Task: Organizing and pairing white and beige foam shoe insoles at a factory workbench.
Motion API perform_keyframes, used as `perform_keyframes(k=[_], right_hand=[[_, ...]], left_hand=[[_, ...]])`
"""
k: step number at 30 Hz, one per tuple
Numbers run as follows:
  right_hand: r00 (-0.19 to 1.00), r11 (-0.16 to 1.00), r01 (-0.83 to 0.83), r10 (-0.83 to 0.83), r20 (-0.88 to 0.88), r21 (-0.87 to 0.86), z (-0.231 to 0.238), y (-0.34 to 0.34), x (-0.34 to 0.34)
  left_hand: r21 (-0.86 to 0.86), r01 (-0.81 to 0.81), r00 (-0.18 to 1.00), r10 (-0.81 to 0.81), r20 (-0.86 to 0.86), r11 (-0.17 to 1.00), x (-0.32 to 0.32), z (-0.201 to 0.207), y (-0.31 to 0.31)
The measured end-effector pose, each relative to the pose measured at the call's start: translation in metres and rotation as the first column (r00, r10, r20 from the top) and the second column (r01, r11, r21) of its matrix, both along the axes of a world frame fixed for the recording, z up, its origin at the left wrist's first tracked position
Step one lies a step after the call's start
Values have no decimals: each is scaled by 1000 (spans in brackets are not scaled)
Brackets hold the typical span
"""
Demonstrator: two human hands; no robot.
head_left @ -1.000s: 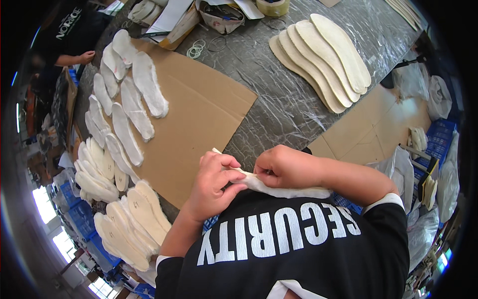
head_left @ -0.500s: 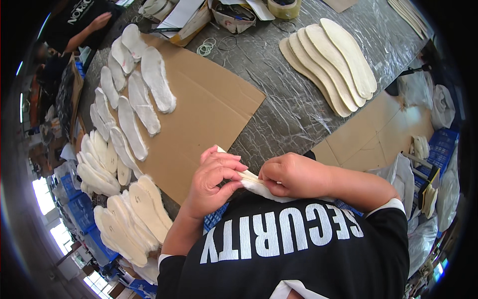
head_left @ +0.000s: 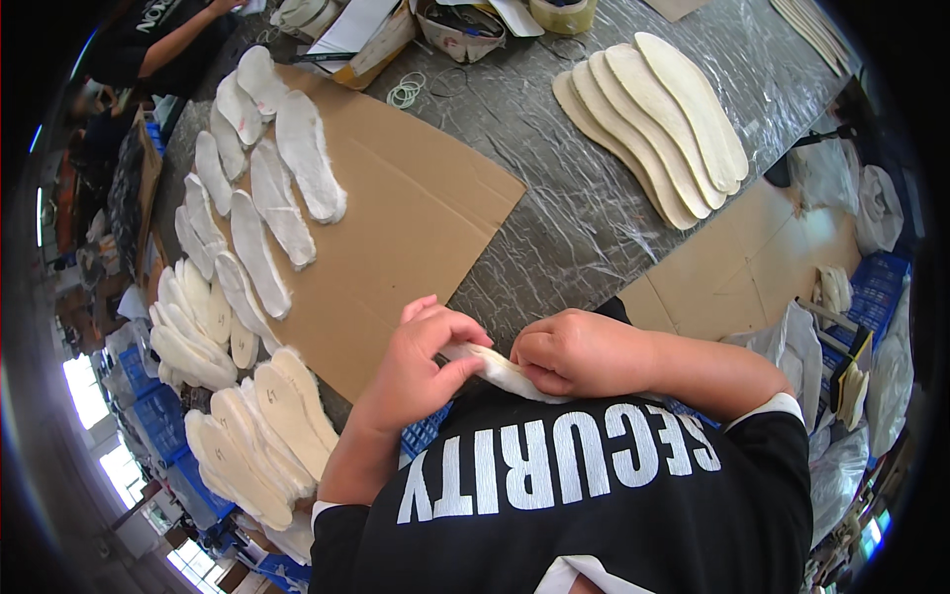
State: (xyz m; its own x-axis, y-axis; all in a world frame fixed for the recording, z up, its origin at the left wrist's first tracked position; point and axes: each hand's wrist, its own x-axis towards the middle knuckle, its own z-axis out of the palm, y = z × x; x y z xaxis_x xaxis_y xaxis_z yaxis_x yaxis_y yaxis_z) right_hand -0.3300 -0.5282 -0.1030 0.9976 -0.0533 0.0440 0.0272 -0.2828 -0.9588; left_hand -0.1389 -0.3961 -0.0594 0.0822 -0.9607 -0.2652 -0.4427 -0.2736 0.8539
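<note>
In the head view, we pinch a white fleecy shoe insole between both hands at the near edge of the grey marbled table. Our left hand grips its left end with curled fingers; our right hand closes over its middle. Compared with half a second ago, the hands sit slightly lower and closer together, and the insole shows less of its length. Beside them lies the brown cardboard sheet, unmoved, with rows of white fleecy insoles on it.
</note>
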Motion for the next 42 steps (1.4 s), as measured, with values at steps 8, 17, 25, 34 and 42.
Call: perform_keyframes(k=[8, 17, 25, 34, 42], right_hand=[[1000, 1000, 8, -7, -10, 24, 3, -2, 1], [976, 933, 1, 78, -203, 360, -3, -18, -8], [952, 985, -28, 78, -295, 171, 12, -23, -17], [995, 965, -11, -17, -103, -263, 8, -12, -19], [996, 919, -34, -1, -90, -392, 19, -21, -17]], left_hand=[[-137, 349, 912, -302, 279, 927, -9, 8, -9], [-260, 300, 940, -237, 247, 918, -13, -6, -2], [-306, 233, 953, -155, 259, 923, -15, -13, 2], [-243, 280, 911, -178, 371, 929, -20, 2, -5], [-207, 396, 809, -233, 540, 895, -25, 1, -6]])
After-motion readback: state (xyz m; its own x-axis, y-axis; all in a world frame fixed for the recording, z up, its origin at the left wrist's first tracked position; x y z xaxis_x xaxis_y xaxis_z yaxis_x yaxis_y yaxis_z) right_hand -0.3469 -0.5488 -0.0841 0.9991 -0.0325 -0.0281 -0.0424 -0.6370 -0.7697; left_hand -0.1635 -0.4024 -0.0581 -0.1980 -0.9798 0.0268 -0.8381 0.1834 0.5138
